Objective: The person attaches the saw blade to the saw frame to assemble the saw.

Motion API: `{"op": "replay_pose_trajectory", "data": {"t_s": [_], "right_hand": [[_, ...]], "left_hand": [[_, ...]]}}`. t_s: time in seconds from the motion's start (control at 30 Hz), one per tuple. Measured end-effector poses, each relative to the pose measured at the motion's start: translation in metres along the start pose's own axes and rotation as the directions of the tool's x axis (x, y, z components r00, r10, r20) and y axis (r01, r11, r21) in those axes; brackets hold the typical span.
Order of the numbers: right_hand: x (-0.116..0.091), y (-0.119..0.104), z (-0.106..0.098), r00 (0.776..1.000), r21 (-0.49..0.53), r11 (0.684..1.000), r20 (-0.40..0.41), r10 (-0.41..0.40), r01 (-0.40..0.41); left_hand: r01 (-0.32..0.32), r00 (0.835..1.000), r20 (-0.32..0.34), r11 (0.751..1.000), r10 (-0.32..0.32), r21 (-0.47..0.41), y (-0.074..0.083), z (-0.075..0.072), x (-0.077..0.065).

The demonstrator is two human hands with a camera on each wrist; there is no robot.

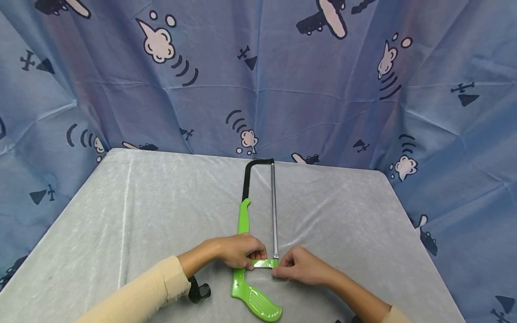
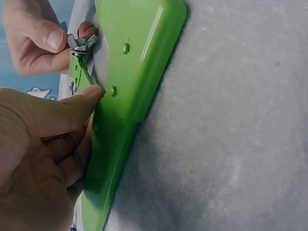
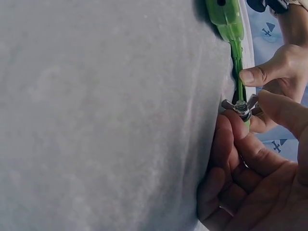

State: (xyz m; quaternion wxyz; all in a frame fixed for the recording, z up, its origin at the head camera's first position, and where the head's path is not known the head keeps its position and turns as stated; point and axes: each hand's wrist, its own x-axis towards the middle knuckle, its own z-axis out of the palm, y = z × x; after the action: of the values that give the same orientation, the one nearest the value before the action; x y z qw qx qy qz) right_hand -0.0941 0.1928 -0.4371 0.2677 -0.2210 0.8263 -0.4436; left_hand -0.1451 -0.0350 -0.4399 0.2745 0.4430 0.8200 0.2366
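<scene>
A hacksaw (image 1: 258, 303) with a bright green handle and black front frame lies on the table, its handle toward me. The silver blade (image 1: 274, 211) runs along its right side, away from me. With thumb and curled fingers, my left hand (image 1: 241, 252) grips the green frame by the short crossbar (image 1: 264, 264). At the crossbar's right end, my right hand (image 1: 303, 267) has thumb and fingers on a metal wing nut (image 3: 242, 107). In the left wrist view the wing nut (image 2: 81, 44) sits on a threaded end, with the right thumb beside one wing.
Pale grey cloth with creases covers the table (image 1: 177, 197). A blue patterned curtain (image 1: 210, 103) hangs right behind its far edge, near the saw's tip. A black device (image 1: 199, 291) is at my left wrist.
</scene>
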Motion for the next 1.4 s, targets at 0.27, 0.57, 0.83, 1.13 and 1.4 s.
{"op": "replay_pose_trajectory", "data": {"t_s": [0.27, 0.57, 0.83, 1.13, 1.4], "right_hand": [[0.000, 0.004, -0.002, 0.999, 0.009, 1.000, 0.023, -0.025, 0.024], [-0.004, 0.012, -0.004, 0.996, 0.039, 0.996, 0.038, -0.081, 0.079], [-0.005, 0.014, -0.001, 0.995, -0.029, 0.994, -0.008, -0.103, 0.103], [-0.006, 0.010, 0.000, 0.996, -0.100, 0.992, -0.039, -0.078, 0.074], [-0.005, 0.009, 0.002, 0.997, -0.066, 0.995, -0.019, -0.077, 0.075]], "left_hand": [[-0.006, 1.000, -0.001, 1.000, 0.006, 0.005, 0.000, 0.000, 0.000], [-0.001, 1.000, -0.011, 1.000, 0.001, -0.008, 0.002, 0.001, -0.002], [-0.003, 1.000, -0.016, 1.000, 0.002, -0.012, 0.002, 0.001, -0.002], [-0.003, 1.000, -0.014, 1.000, 0.003, -0.016, 0.001, 0.001, -0.001], [-0.004, 1.000, -0.015, 1.000, 0.003, -0.014, 0.001, 0.001, -0.001]]}}
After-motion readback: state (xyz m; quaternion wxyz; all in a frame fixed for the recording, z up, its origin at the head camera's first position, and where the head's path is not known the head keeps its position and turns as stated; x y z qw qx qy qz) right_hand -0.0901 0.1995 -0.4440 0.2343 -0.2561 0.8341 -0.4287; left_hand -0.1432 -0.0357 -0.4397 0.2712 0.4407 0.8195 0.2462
